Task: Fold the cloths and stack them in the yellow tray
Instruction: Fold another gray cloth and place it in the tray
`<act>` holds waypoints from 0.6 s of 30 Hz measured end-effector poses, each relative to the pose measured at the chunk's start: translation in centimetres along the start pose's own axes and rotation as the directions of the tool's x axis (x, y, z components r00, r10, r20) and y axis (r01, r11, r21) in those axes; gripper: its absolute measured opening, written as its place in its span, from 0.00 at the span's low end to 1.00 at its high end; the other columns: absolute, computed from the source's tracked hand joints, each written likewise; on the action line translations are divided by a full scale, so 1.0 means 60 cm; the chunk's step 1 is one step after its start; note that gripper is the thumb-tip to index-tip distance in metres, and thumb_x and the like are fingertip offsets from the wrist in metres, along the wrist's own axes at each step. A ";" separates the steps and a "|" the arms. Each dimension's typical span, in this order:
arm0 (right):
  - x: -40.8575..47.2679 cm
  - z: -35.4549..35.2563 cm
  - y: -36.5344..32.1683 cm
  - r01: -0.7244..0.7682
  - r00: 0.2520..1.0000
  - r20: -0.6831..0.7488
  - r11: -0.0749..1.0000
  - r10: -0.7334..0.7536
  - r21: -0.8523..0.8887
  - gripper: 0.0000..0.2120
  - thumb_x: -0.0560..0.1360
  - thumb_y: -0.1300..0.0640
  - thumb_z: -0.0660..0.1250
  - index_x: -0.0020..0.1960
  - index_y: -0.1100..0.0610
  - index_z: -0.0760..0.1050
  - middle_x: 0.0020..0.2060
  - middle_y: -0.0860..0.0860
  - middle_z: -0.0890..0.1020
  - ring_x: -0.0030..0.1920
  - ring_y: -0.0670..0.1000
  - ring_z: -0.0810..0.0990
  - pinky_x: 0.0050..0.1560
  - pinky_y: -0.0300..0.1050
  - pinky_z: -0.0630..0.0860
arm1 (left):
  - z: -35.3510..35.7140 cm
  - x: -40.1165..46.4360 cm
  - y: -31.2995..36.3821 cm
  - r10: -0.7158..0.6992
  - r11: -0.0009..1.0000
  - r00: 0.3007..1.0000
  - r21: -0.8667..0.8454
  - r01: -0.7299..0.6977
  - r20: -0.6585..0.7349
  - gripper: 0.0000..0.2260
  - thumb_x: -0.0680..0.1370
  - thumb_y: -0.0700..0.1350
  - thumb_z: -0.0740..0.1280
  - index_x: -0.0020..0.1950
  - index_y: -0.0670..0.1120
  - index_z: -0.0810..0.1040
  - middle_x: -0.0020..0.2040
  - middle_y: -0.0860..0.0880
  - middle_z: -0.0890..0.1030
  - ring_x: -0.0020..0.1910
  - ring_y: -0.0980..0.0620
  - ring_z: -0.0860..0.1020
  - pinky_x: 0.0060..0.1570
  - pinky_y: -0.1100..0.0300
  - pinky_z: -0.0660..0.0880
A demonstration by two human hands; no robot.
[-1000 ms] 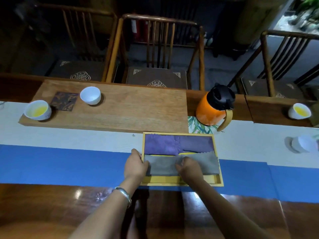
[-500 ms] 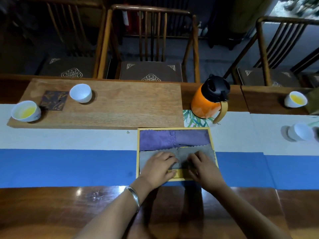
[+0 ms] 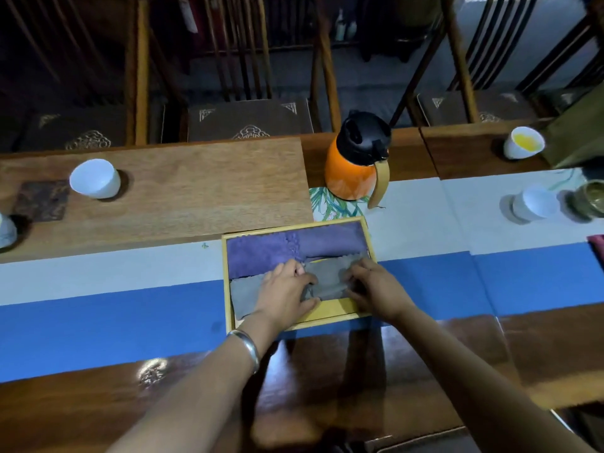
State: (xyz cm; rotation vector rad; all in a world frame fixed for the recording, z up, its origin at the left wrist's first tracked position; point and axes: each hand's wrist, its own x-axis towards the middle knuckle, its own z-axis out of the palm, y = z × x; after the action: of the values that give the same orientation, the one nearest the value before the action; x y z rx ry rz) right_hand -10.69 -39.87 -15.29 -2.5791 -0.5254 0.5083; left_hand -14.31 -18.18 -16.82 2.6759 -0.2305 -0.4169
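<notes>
The yellow tray (image 3: 330,314) lies on the blue and white runner at the table's middle. A folded purple cloth (image 3: 277,248) fills its far half. A grey cloth (image 3: 328,279) lies across its near half, partly rumpled in the centre. My left hand (image 3: 286,294) rests palm down on the grey cloth's left part, fingers curled at its middle. My right hand (image 3: 376,286) presses on the cloth's right part, fingers bent into the fabric. Both hands meet near the cloth's centre. A silver bangle sits on my left wrist.
An orange flask (image 3: 354,165) with a black lid stands just behind the tray. A wooden board (image 3: 196,191) holds a white cup (image 3: 94,178) and a dark coaster (image 3: 42,200). More cups (image 3: 523,147) stand at the right. Wooden chairs line the far side.
Both hands moved from the grey cloth's near edge onto its top and drew together at the centre. The cloth is bunched between them. The camera has shifted closer.
</notes>
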 end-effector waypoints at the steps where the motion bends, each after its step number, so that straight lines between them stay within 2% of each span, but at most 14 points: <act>1: 0.001 -0.002 0.003 -0.004 1.000 0.012 1.000 0.003 0.016 0.13 0.71 0.56 0.71 0.54 0.58 0.76 0.55 0.55 0.76 0.55 0.55 0.75 0.52 0.46 0.74 | 0.000 0.002 0.003 -0.009 1.000 1.000 0.002 0.009 0.001 0.19 0.72 0.60 0.67 0.62 0.56 0.76 0.55 0.51 0.70 0.58 0.48 0.68 0.56 0.55 0.65; 5: -0.003 -0.013 0.013 -0.003 0.999 0.052 0.999 0.001 0.037 0.15 0.70 0.55 0.72 0.55 0.56 0.76 0.56 0.54 0.75 0.56 0.54 0.74 0.52 0.40 0.69 | -0.007 0.006 0.014 0.036 0.999 0.999 -0.015 -0.036 0.005 0.18 0.72 0.58 0.68 0.60 0.56 0.78 0.54 0.50 0.71 0.56 0.48 0.69 0.55 0.56 0.66; 9: -0.014 -0.019 0.024 0.056 0.995 0.090 0.994 -0.048 -0.096 0.20 0.70 0.56 0.70 0.61 0.54 0.74 0.57 0.54 0.74 0.57 0.54 0.74 0.51 0.45 0.72 | -0.008 0.008 0.024 0.079 0.997 0.997 -0.008 -0.079 0.018 0.16 0.73 0.57 0.68 0.60 0.56 0.79 0.56 0.53 0.73 0.57 0.49 0.70 0.58 0.57 0.66; 12: -0.020 -0.011 0.029 0.084 0.996 0.052 0.985 -0.077 -0.149 0.20 0.70 0.59 0.68 0.61 0.54 0.75 0.56 0.55 0.76 0.56 0.56 0.75 0.47 0.45 0.73 | -0.001 0.011 0.029 0.055 0.999 0.998 -0.006 -0.054 0.033 0.16 0.73 0.56 0.68 0.59 0.55 0.78 0.58 0.54 0.74 0.59 0.49 0.68 0.59 0.57 0.66; 18: -0.018 -0.005 0.037 0.064 0.998 -0.003 0.992 -0.064 -0.104 0.18 0.70 0.58 0.70 0.59 0.53 0.76 0.57 0.53 0.76 0.54 0.56 0.77 0.44 0.40 0.71 | -0.003 0.018 0.023 0.036 0.999 0.998 -0.010 -0.036 0.060 0.14 0.73 0.54 0.69 0.57 0.56 0.78 0.59 0.55 0.74 0.58 0.48 0.67 0.60 0.54 0.68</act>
State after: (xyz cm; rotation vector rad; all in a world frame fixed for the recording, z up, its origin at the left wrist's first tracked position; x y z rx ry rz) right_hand -10.87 -42.29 -15.87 -2.6518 -0.6466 0.4623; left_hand -13.37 -19.57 -16.39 2.6490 -0.2934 -0.4861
